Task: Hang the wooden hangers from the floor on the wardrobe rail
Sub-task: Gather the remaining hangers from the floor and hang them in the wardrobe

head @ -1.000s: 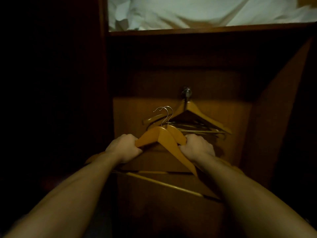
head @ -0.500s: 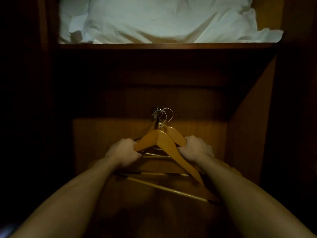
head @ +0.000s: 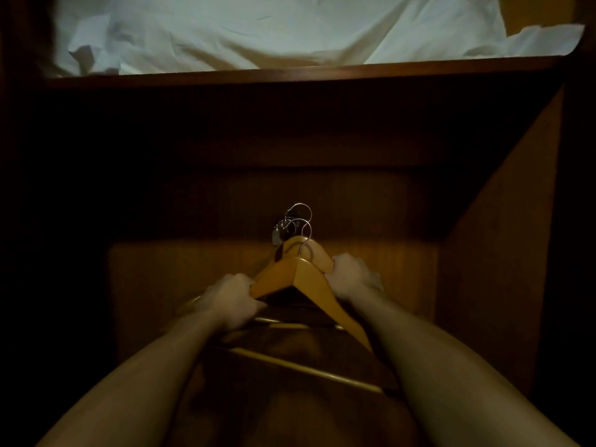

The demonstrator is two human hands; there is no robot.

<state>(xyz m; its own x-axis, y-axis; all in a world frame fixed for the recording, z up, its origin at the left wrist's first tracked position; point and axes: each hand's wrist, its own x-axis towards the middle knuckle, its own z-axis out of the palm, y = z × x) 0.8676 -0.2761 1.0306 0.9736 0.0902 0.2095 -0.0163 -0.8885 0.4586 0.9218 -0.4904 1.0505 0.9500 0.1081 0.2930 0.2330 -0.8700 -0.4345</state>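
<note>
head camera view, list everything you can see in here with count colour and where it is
wooden hangers: two showing, orange-brown, silver-hooked, centre, held between the hands; too dark to tell if more hang behind
grey metal fitting: one, just left of the hooks; may be the rail end, too dark to be sure
shelf: one, dark wood, across the top
white bedding: one heap, on the shelf
wardrobe back panel: one, brown, behind the hangers
wardrobe side wall: one, brown, on the right
left hand: one, grips the front hanger's left arm
right hand: one, grips the hangers' right side
</note>
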